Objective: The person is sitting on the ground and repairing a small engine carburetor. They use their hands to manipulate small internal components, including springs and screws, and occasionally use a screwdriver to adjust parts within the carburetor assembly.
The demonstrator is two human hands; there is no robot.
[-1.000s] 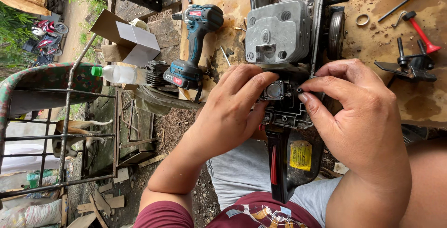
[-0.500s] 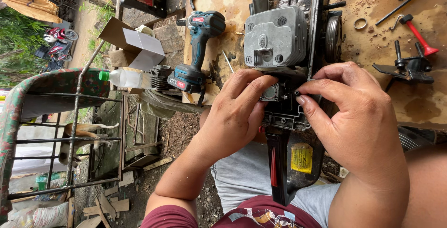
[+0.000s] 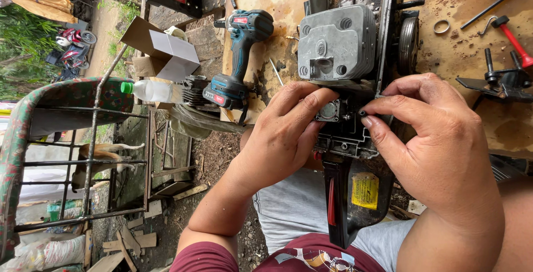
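Between both hands (image 3: 355, 139), small metal part (image 3: 332, 110); fingertips touching.

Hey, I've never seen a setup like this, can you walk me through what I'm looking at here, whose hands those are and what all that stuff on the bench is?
There is no robot: the picture comes from a camera worn on a person's head, looking down at their own two hands. The left hand and right hand both pinch a small dark metal part at the middle of a stripped-down small engine, just below its grey finned cylinder. The engine rests on a stained wooden bench. Beside it lie a teal cordless drill, a red-handled tool, a bent hex key and a metal ring. Further left are a plastic bottle and an open cardboard box.
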